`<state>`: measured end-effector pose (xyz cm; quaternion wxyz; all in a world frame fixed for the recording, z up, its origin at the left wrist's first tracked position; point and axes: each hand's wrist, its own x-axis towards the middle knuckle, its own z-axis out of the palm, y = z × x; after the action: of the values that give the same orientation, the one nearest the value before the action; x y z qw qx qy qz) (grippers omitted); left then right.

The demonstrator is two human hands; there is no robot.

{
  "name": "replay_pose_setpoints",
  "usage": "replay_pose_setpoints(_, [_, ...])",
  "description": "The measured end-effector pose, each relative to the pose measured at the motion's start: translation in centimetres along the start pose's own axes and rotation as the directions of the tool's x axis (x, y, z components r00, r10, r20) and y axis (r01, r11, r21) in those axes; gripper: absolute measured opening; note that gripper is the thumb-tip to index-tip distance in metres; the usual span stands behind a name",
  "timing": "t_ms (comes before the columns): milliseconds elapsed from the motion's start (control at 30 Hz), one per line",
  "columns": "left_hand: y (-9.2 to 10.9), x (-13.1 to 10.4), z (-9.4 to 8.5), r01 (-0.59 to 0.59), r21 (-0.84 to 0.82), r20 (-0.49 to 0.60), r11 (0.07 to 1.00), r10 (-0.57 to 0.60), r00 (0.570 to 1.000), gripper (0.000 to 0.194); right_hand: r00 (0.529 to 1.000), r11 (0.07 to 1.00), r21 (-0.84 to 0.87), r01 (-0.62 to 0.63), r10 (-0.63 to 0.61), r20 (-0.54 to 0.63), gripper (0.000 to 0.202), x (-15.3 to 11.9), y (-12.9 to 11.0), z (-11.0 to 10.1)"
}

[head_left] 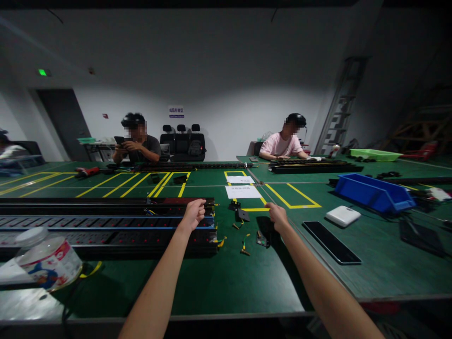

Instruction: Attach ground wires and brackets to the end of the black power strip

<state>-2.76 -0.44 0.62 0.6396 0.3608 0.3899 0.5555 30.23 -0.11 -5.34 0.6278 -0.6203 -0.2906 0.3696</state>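
My left hand [194, 214] is closed in a loose fist over the right end of several long black strips [116, 235] with red-dotted sockets; I see nothing in its fingers. Yellow-green wires [221, 242] stick out of the strip ends. My right hand [277, 216] is also closed, its fingers curled away from me, with nothing showing in them. On the green table between the hands lie a small black square part [243, 215], a brass-coloured screw [245, 253], a short yellow-green wire [244, 241] and a small plate [262, 239].
To the right lie a black phone [331, 241], a white box-shaped device [343, 215] and a blue bin [374, 193]. A clear plastic jar [49, 261] stands at the left. Printed papers [243, 191] lie ahead. Two people [139, 143] sit across the table.
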Motion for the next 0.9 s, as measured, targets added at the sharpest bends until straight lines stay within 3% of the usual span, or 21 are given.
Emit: replay_pose_setpoints(900, [-0.4, 0.32, -0.4, 0.0, 0.019, 0.02, 1.0, 0.0, 1.0, 0.028, 1.0, 0.999, -0.032, 0.003, -0.003, 0.004, 0.015, 0.5, 0.53, -0.13])
